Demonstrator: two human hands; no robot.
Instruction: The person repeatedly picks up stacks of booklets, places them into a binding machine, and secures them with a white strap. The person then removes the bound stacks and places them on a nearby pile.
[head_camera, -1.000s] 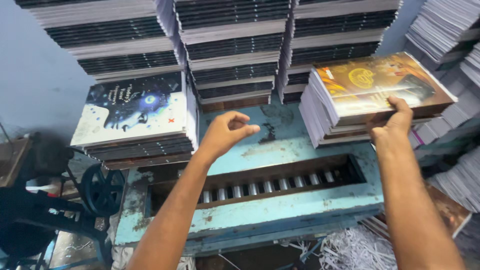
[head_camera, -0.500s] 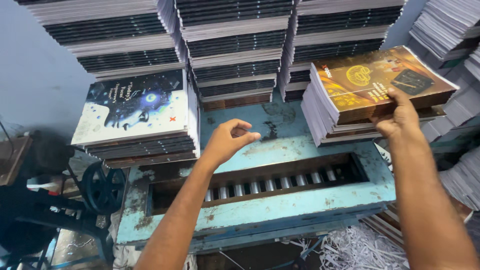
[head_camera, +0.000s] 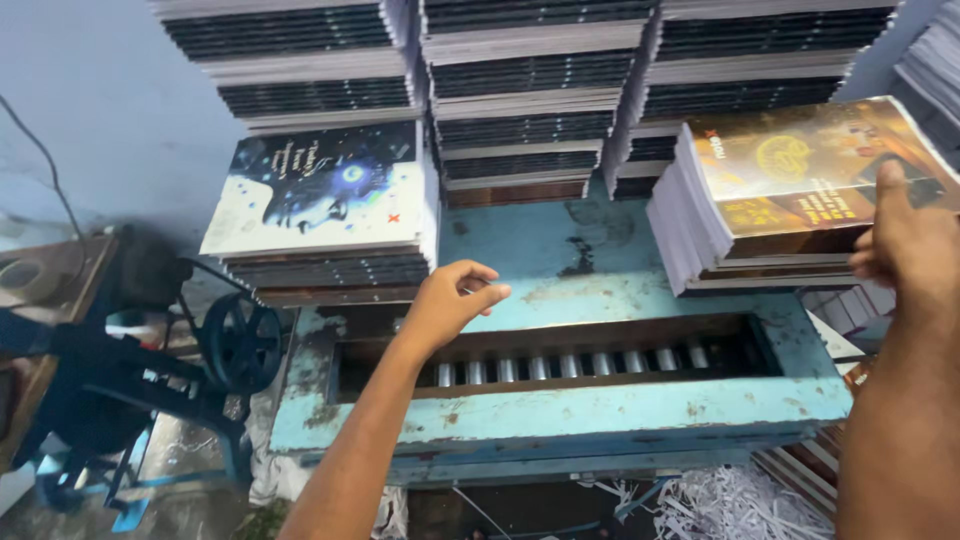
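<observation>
1. Resting on the right rear of the blue machine bed (head_camera: 600, 250) is a stack of booklets with orange-brown covers (head_camera: 800, 190); the top cover carries a gold round emblem and pale lettering, and the white page edges face left.
2. At the left rear corner of the bed lies a second stack of booklets (head_camera: 325, 210), its top cover dark blue above and white below, with a small red mark near its right edge.
3. Behind both, tall piles of bound booklets (head_camera: 530, 90) rise in three columns, showing alternating dark and pale bands.
4. The bed is chipped turquoise metal with rust spots; a long slot with a row of silver rollers (head_camera: 570, 365) runs across its front half.
5. Left of the machine stand a black handwheel (head_camera: 240, 340) and a blue frame against a grey wall; white paper shreds (head_camera: 740, 505) lie on the floor at the lower right.
6. The left hand (head_camera: 450, 300) hovers over the middle of the bed, fingers loosely curled, holding nothing.
7. The right hand (head_camera: 905, 245) lies against the right end of the orange-brown stack, thumb up on the top cover, fingers bent at the stack's side; how firm the hold is cannot be told.
</observation>
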